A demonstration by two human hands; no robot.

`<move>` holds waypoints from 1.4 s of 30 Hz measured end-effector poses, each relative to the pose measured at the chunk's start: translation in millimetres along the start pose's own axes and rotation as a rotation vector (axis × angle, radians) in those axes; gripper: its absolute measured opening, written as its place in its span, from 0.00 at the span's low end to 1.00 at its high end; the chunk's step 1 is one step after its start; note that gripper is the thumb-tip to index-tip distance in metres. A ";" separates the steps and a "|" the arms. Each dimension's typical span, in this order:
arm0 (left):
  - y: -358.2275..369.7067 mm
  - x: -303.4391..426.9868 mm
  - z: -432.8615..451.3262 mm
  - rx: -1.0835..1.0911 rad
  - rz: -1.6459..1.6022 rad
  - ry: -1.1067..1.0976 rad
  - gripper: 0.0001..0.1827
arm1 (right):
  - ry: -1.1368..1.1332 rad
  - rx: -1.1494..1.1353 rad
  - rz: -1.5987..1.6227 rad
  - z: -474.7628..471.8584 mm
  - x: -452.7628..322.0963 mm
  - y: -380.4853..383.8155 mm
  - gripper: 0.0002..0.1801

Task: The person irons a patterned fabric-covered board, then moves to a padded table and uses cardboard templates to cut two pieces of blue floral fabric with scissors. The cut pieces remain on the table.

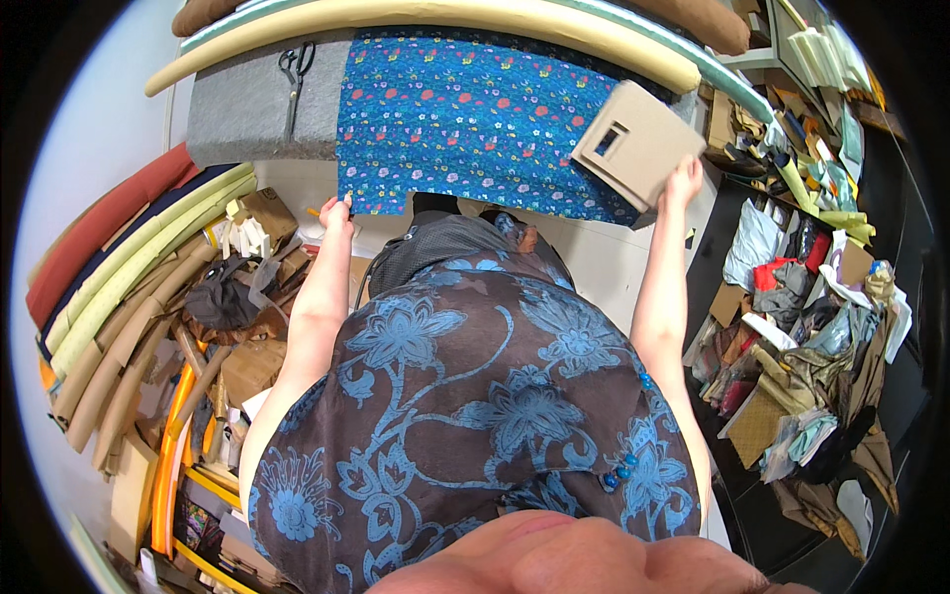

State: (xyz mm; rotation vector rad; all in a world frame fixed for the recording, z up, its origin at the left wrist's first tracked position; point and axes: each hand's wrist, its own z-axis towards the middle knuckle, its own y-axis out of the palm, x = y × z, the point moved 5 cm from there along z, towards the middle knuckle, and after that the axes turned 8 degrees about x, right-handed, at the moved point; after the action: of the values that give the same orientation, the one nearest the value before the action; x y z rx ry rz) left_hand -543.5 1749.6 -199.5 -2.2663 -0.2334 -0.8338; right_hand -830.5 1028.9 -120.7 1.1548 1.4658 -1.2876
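A blue fabric point(460, 119) printed with small flowers lies over the work table and hangs past its near edge. At the fabric's lower left corner, my left hand point(338, 213) pinches the hem between thumb and fingers. My right hand point(683, 180) grips the near right edge of a beige cardboard piece point(646, 141), which has a rectangular cut-out and looks layered. The cardboard is tilted over the right end of the fabric and hides part of it. Whether it rests on the cloth I cannot tell. Black-handled scissors point(294, 89) lie left of the fabric.
Grey felt point(230, 111) covers the table's left part. A long pale yellow roll point(445, 13) runs along the back. Fabric rolls point(141, 252) lean at the left, above boxes and a dark bag point(223, 293). Scraps and plastic packets point(749, 241) crowd a black surface at the right.
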 end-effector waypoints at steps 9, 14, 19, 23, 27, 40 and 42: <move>2.0 1.0 18.2 0.037 0.088 0.055 0.25 | -0.491 -1.156 -0.674 -29.6 -64.1 201.4 0.22; -2.3 17.6 5.1 0.096 0.331 0.173 0.29 | -0.828 -0.923 -0.756 -61.9 -88.5 229.2 0.18; 19.3 87.3 -83.9 0.205 0.686 0.974 0.24 | -0.559 -0.448 -0.249 -30.9 -86.5 137.4 0.13; 103.6 126.0 -207.4 -0.357 0.454 1.617 0.15 | -0.167 -0.120 -0.529 -67.4 -13.6 36.6 0.11; 225.4 91.5 -294.4 -0.932 0.461 0.928 0.23 | 0.098 -0.134 -0.397 -111.4 38.7 36.2 0.24; 241.0 84.7 -363.5 -1.253 -0.034 0.813 0.23 | -0.155 -0.439 0.090 -145.5 -41.9 67.3 0.20; 227.9 86.7 -358.5 -1.200 0.007 1.017 0.22 | -0.121 -0.517 0.080 -151.2 -37.7 70.1 0.21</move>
State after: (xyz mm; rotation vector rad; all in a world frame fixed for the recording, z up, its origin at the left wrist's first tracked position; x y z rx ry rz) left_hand -568.2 1335.0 -75.4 -2.3560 0.9752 -2.4120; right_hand -757.2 1178.3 -82.0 0.7689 1.5246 -0.8350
